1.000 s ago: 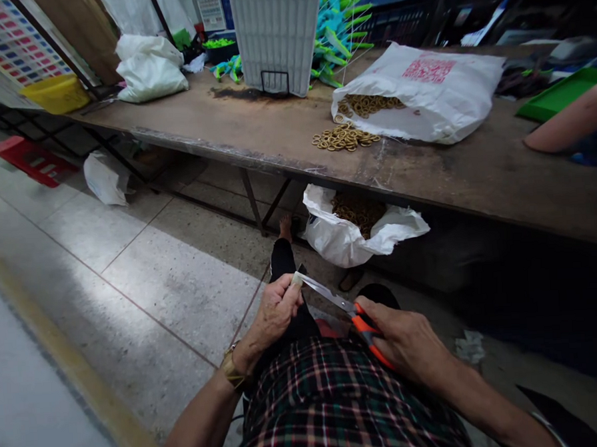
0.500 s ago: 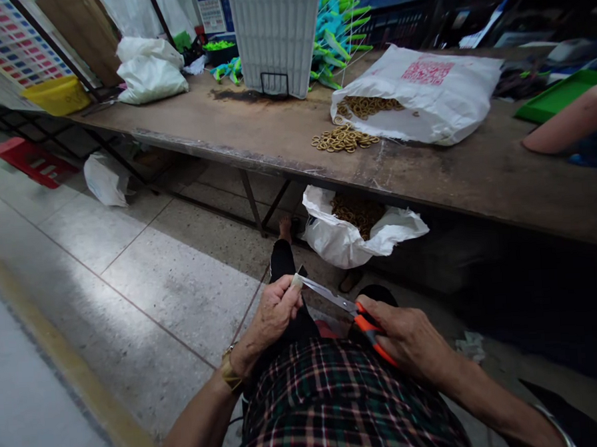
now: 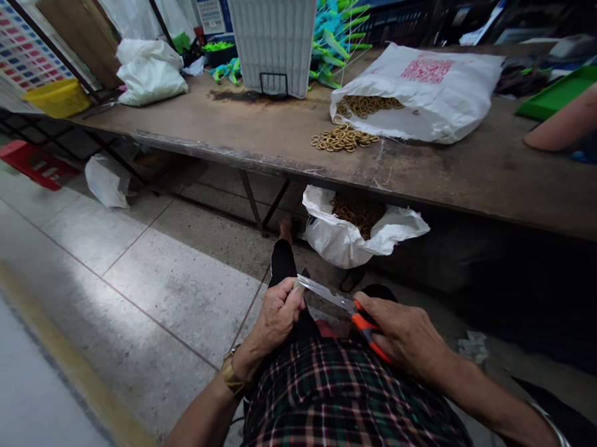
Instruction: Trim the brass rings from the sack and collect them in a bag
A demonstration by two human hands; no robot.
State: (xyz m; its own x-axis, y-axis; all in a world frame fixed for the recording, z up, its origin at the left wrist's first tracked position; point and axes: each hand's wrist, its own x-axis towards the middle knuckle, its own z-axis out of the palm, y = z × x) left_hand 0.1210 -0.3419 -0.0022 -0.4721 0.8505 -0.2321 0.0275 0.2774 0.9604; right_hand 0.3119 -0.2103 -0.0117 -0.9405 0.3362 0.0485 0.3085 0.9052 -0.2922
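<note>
Orange-and-grey handles of a pair of scissors sit in my right hand, its fingers wrapped round them. The blades point up and left, their tips touching or right beside the thumb of my left hand. That left hand is closed in a pinch, and something small and pale may be between its fingertips; I cannot make out what it is. Both hands are above my lap, in front of the plaid cloth.
Ahead runs a long brown table with a pile of brass-coloured rings beside an open white sack. Beneath its edge stands another white sack of rings. A co-worker's forearm rests at the right.
The scissors and my right hand have shifted very slightly left. The left hand keeps its pinch, moved barely to the right; all else stays in place.
</note>
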